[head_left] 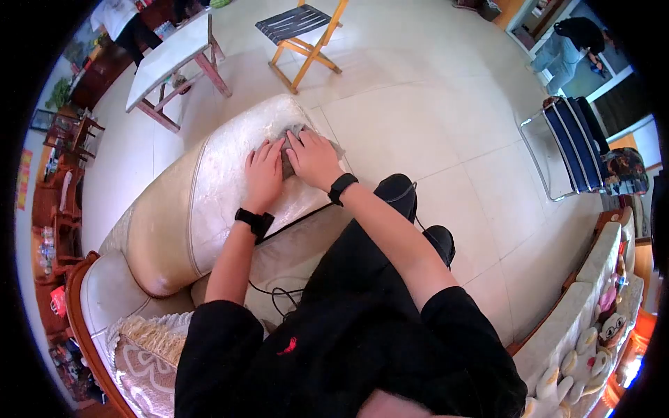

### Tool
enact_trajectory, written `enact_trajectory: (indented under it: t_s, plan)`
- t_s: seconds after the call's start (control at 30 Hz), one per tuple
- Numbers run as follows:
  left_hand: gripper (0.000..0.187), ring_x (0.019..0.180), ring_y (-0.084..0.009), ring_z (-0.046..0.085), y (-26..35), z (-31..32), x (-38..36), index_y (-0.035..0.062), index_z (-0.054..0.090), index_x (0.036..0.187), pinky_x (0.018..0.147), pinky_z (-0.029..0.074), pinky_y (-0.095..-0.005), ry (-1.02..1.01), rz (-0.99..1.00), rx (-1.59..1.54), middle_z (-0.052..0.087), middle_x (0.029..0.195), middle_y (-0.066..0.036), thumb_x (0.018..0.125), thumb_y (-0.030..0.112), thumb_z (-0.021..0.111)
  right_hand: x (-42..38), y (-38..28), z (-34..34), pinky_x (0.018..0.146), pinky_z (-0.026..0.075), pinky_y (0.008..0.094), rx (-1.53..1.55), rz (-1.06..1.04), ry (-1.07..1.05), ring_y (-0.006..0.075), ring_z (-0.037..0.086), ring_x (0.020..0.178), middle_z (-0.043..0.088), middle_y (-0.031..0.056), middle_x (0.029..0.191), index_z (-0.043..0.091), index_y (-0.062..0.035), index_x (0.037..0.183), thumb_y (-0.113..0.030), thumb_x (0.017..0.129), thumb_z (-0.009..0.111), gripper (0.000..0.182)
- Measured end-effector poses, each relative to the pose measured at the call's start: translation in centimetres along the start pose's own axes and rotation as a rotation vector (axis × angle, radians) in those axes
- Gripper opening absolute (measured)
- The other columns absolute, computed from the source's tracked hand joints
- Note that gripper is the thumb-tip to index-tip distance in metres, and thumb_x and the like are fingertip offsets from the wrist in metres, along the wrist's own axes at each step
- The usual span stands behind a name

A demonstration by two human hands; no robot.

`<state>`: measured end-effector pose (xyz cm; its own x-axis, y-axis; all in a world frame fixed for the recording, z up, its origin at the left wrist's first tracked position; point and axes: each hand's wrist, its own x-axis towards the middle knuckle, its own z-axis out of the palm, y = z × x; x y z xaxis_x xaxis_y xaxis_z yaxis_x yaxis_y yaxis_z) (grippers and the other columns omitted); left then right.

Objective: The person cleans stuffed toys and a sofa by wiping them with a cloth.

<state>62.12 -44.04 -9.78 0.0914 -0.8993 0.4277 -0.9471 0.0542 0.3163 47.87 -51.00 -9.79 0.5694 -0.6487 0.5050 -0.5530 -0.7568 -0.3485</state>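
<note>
A crumpled grey-brown cloth (288,167) lies on the far end of a cream sofa piece (230,167) with a shiny, plastic-like cover. My right hand (311,159) rests on the cloth from the right, its fingers pointing away from me. Beside it, my left hand (265,174) lies flat at the cloth's left edge, fingers stretched on the shiny cover. The fingertips of both hands are close together. Part of the cloth is hidden under my right hand. Each wrist wears a black band.
A white-topped table (171,59) and a folding chair (300,35) stand beyond the sofa. One person (568,49) bends at the right doorway; another (122,24) stands upper left. A blue chair (571,143) is at right. Black cables (279,291) hang below my left arm.
</note>
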Motion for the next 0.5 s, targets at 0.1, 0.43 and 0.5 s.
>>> enact_trajectory:
  t_s: [0.1,0.43,0.5]
  plan:
    - [0.035,0.127,-0.025,0.045,0.8,-1.0,-0.6,0.0154,0.052,0.13,0.105,0.03,-0.0448,-0.063,0.047,-0.015,0.056,0.126,-0.009,0.097,0.018,0.043,-2.2,-0.5,-0.6,0.09,0.041,0.0399,0.0,0.015,0.038,0.0292,0.054,0.105,0.057,0.0139,0.11,0.055,-0.0023,0.123,-0.03,0.091,0.05,0.043]
    - [0.043,0.108,-0.0301,0.054,0.0,-4.8,1.5,0.0051,0.052,0.128,0.092,0.042,-0.0394,-0.41,0.425,-0.028,0.06,0.113,-0.015,0.092,0.027,0.056,-8.5,0.6,-3.0,0.089,0.046,0.039,-0.175,-0.109,-0.001,0.0303,0.054,0.108,0.055,0.0152,0.113,0.047,0.0008,0.13,-0.031,0.09,0.053,0.052]
    - [0.045,0.105,-0.0305,0.055,-0.6,-4.0,1.0,0.0047,0.053,0.124,0.09,0.043,-0.0394,-0.407,0.349,-0.126,0.06,0.109,-0.015,0.089,0.033,0.06,-8.8,1.6,-4.1,0.084,0.049,0.0396,-0.076,-0.131,-0.145,0.0311,0.055,0.106,0.055,0.0163,0.114,0.044,0.0025,0.131,-0.029,0.089,0.055,0.054]
